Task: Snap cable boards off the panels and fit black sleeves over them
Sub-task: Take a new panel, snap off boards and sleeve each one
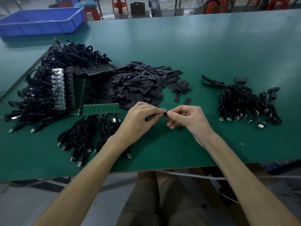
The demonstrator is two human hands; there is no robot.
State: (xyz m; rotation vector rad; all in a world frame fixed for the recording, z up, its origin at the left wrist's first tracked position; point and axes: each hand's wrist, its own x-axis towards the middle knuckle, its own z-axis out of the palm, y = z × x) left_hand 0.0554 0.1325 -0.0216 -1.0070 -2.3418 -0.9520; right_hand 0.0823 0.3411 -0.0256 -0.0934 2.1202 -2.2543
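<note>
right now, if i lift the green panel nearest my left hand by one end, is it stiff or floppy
The green panel lies flat with straight edges, so it probably stays stiff. The cables trailing from its near edge look limp and would likely dangle. Its divisions into small boards suggest it could snap if bent.

matt green table top [211,46], faintly sheened | heap of flat matt black sleeves [143,85] | glossy green circuit-board panel [100,108] | black rubbery cables with shiny metal plugs [244,105] | smooth blue plastic tray [40,22]
</note>
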